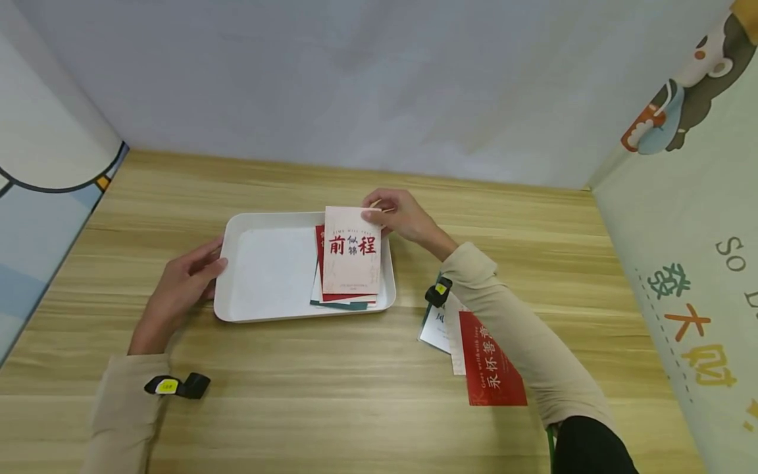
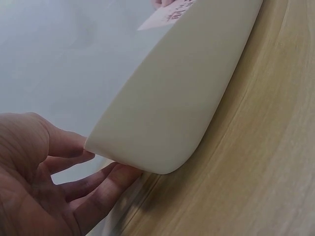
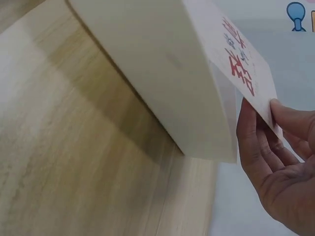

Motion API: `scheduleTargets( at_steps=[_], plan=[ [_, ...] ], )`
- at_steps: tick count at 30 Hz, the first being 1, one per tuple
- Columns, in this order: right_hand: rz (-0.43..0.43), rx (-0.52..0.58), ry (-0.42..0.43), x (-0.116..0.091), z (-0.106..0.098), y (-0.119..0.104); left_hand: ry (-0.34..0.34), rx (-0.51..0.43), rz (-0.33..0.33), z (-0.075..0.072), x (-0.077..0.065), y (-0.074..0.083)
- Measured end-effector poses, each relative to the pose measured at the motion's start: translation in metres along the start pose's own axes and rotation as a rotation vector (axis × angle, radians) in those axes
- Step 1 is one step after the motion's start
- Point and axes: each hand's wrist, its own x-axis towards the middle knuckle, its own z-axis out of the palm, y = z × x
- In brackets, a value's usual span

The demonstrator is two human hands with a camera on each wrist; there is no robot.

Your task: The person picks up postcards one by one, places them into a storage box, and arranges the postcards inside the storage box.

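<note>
A pale pink card (image 1: 352, 273) with red and dark characters is pinched at its upper right corner by my right hand (image 1: 405, 217), thumb on top and fingers beneath. It overlaps a small stack of red, white and green cards (image 1: 340, 305) in the right end of a white tray (image 1: 266, 270). My left hand (image 1: 183, 283) grips the tray's left end. In the left wrist view, the thumb meets the tray's rim (image 2: 142, 103) and the fingers reach under its corner. The right wrist view shows the pink card (image 3: 246, 64) tilted over the tray's end wall (image 3: 167, 73).
Below my right forearm lie a red card (image 1: 488, 368), a pale card (image 1: 457, 349) and a white card (image 1: 437, 329), partly covered by the sleeve. A wooden table (image 1: 331, 395) carries everything. A grey-white wall (image 1: 355, 92) stands behind it, with printed panels at both sides.
</note>
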Motion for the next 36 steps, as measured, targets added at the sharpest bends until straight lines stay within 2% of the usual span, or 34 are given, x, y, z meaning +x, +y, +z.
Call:
scheduleTargets(
  at_steps=[2,8,10,17,26,36],
  plan=[
    [-0.020,-0.034,-0.008,0.001,0.002,0.002,0.002,0.003,0.000,0.000,-0.001,0.000],
    [-0.167,-0.231,0.027,0.004,0.007,0.003,0.003,0.005,-0.009,0.001,0.000,0.002],
    [-0.178,-0.256,0.031,0.004,0.009,0.001,0.004,0.004,-0.008,0.001,0.000,0.001],
    [-0.158,-0.340,0.039,0.003,0.010,-0.002,0.004,-0.020,-0.009,0.000,0.000,0.000],
    [-0.176,-0.425,0.158,-0.015,-0.004,-0.010,0.018,0.003,-0.016,0.000,-0.001,0.001],
    [-0.039,-0.447,0.157,-0.042,-0.021,0.000,0.013,0.009,-0.026,-0.001,0.002,-0.002]
  ],
)
